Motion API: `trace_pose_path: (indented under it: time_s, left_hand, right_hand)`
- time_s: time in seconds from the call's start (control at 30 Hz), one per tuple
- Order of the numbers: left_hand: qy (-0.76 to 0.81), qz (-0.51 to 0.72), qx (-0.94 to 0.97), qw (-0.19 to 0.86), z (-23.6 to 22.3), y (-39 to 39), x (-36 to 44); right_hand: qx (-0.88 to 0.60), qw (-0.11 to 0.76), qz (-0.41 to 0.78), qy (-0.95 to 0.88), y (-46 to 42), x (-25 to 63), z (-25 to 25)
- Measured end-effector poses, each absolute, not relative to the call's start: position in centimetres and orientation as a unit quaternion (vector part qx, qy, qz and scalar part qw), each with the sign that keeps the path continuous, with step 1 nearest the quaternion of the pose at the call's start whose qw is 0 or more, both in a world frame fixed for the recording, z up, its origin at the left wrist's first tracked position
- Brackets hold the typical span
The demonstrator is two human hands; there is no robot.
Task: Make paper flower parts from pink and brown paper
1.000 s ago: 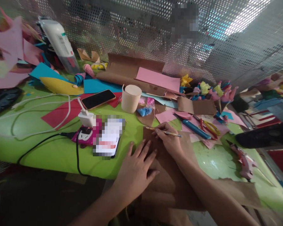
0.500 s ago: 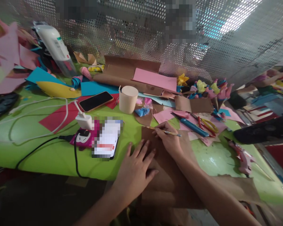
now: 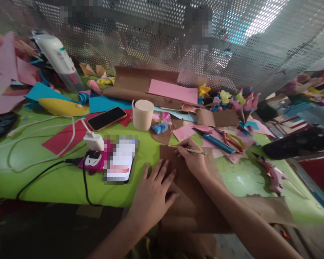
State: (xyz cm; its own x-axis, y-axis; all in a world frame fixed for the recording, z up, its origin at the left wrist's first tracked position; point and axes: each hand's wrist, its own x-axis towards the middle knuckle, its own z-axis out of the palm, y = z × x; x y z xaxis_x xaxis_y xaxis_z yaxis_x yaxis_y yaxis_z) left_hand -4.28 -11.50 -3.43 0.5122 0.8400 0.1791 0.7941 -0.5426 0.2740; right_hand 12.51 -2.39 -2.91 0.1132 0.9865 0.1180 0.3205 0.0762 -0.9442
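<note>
A sheet of brown paper [image 3: 189, 201] lies on the green table and hangs over its front edge. My left hand [image 3: 153, 190] rests flat along the sheet's left side, fingers spread. In my right hand [image 3: 193, 160] a pencil [image 3: 197, 151] is pinched, its tip low over the upper left part of the paper; I cannot tell whether it touches. A lit phone [image 3: 121, 158] with a blurred screen lies left of my left hand. Just beyond the sheet stands a cream paper cup [image 3: 143, 117], beside a small blue plastic packet [image 3: 160, 128].
A blue cutter [image 3: 218, 142], yellow-and-red pliers [image 3: 234, 140] and a pink glue gun [image 3: 274, 176] lie to the right, near a black bottle [image 3: 299, 142]. Leftward are a pink power strip [image 3: 97, 160] with cables and a dark phone [image 3: 107, 118]. A perforated metal panel [image 3: 156, 39] backs the table.
The view has shifted slightly, so the table items on the right sit further left in the picture. Both hands keep nearly the same pose, with the pencil still held on the right.
</note>
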Motion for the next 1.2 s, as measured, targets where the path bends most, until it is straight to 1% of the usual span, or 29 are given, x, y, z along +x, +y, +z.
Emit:
trace_pose_path:
  time_s: [0.53,0.8,1.2]
  left_hand:
    - [0.471,0.136,0.868,0.073,-3.5,-11.4,-4.4]
    - [0.476,0.127,0.869,0.057,-3.3,-11.4,-4.4]
    - [0.475,0.130,0.868,0.066,-3.2,-11.3,-4.3]
  right_hand:
    - [-0.581,0.484,0.365,-0.543,-2.5,14.2,-3.4]
    - [-0.586,0.482,0.348,-0.551,-2.5,14.6,-3.4]
    - [-0.597,0.489,0.360,-0.524,-2.7,15.5,-3.3]
